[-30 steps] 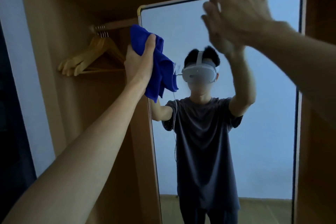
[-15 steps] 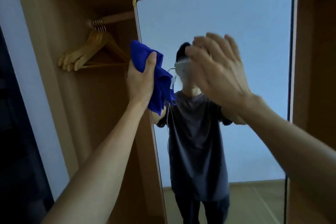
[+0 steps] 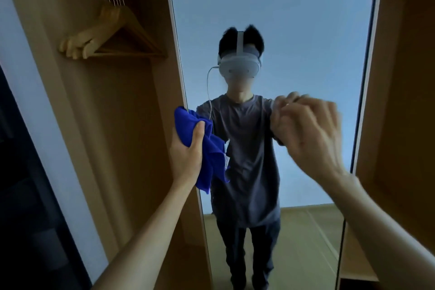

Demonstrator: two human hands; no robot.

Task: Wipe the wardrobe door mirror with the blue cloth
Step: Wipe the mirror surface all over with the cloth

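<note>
I'm in a bedroom at home: open wooden wardrobe (image 3: 113, 125), bare wooden hangers (image 3: 110, 37) on its rail, full-length door mirror (image 3: 294, 19).

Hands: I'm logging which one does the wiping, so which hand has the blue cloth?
The left hand, by the mirror's left edge, grips the bunched blue cloth. The right hand holds nothing; it is blurred, fingers loosely curled.

The left hand (image 3: 187, 160) is raised on an outstretched bare forearm, back toward the camera, thumb up, fingers curled round a bunched blue cloth (image 3: 207, 148). The right hand (image 3: 306, 134), motion-blurred, is lifted at about the same height, fingers loosely bent and holding nothing, forearm reaching in from the lower right.
</note>
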